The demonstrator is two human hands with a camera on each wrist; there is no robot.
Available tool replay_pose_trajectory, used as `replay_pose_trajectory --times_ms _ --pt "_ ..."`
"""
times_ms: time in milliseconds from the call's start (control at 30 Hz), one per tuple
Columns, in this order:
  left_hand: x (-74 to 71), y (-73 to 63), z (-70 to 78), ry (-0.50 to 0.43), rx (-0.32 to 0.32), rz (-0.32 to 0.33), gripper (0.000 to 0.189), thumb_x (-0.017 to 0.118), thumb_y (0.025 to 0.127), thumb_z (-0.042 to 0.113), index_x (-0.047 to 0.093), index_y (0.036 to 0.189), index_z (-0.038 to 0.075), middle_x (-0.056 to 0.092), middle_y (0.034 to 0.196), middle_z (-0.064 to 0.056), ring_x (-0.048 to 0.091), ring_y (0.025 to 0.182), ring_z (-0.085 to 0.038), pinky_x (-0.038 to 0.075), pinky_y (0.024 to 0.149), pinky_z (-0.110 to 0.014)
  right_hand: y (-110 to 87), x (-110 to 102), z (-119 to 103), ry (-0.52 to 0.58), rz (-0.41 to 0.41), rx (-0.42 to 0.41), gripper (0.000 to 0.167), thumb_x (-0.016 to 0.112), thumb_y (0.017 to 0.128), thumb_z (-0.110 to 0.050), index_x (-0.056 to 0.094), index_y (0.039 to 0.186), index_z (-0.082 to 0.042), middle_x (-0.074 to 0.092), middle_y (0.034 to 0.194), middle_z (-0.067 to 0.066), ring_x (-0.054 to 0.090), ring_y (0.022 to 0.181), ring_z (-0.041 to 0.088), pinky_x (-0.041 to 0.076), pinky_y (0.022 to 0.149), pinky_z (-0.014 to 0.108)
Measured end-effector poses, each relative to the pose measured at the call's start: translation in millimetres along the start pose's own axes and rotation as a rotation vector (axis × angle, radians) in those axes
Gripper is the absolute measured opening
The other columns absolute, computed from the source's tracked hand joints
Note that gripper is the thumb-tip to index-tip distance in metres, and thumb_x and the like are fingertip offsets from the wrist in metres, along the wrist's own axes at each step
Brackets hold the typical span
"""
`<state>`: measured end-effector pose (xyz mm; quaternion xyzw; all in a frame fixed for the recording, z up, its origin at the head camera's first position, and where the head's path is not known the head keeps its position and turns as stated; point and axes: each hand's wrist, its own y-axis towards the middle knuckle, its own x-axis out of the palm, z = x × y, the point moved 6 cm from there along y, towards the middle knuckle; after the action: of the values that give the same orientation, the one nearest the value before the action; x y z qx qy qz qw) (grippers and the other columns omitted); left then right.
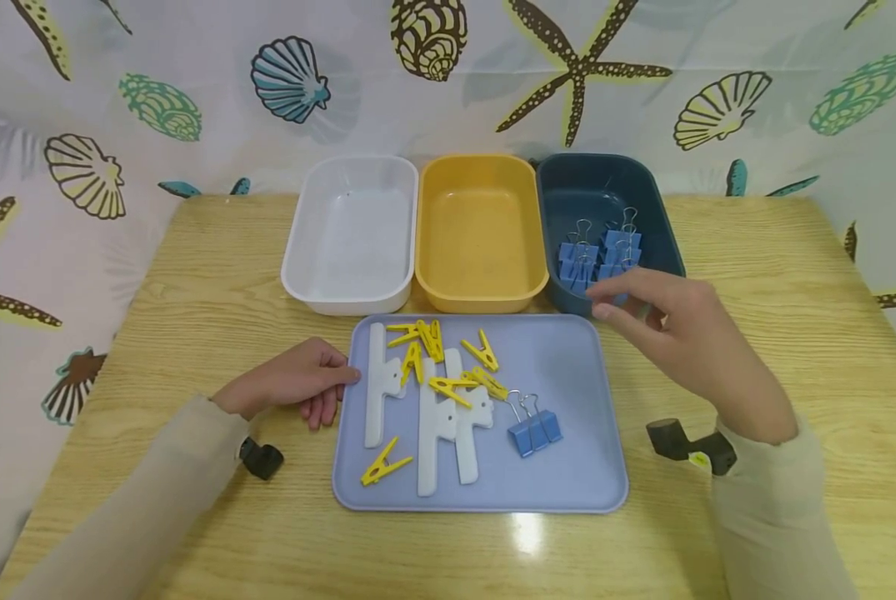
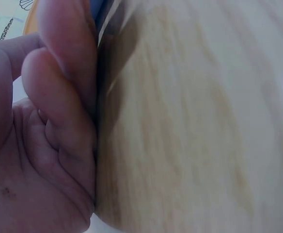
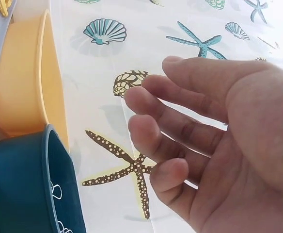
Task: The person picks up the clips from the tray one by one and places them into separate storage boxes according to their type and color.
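Observation:
My right hand is over the front right of the dark blue bin, fingers loosely bent and apart, holding nothing. In the right wrist view the gap between thumb and fingers shows nothing held. Several blue binder clips lie in that bin. Beside the lilac tray, my left hand rests on the table, its foremost finger reaching the tray's left rim and the others loosely curled. On the tray lie a blue binder clip, 3 white long-bar clips and several yellow clothespins.
A white bin and a yellow bin stand left of the dark blue one, side by side behind the tray. The wooden table meets a shell-patterned cloth at the back.

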<state>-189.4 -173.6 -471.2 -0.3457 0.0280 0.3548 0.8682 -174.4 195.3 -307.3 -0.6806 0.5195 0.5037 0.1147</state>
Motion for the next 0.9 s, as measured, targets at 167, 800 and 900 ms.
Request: replay_pose_trajectory --times_ms 167,800,900 --pt "-0.2 0.1 -1.0 0.002 0.002 0.004 0.037 0.05 0.099 0.024 0.061 0.074 -0.001 0.066 0.056 -0.007 0.06 0.042 -0.014 0.047 0.041 -0.023 0.8 3 -2 0.004 -0.025 0.017 0.022 0.07 0.086 -0.005 0.071 0.106 -0.012 0.071 0.092 -0.001 0.048 0.069 0.003 0.037 0.056 0.017" --pt "0.6 -0.6 0.6 -0.01 -0.005 -0.011 0.037 0.05 0.099 0.025 0.061 0.075 0.0 0.066 0.057 -0.007 0.06 0.042 -0.013 0.047 0.041 -0.023 -0.3 20 0 0.013 -0.152 0.049 0.019 0.068 0.089 -0.01 0.071 0.106 -0.014 0.071 0.095 -0.004 0.053 0.075 0.003 0.041 0.06 0.02" --pt "0.7 -1.0 1.3 -0.015 -0.008 -0.011 0.037 0.05 0.099 0.025 0.061 0.075 -0.001 0.066 0.056 -0.007 0.06 0.042 -0.013 0.046 0.041 -0.022 0.5 25 0 0.025 -0.182 0.046 0.018 0.068 0.089 -0.011 0.071 0.107 -0.015 0.071 0.095 -0.005 0.053 0.075 0.003 0.042 0.059 0.02"
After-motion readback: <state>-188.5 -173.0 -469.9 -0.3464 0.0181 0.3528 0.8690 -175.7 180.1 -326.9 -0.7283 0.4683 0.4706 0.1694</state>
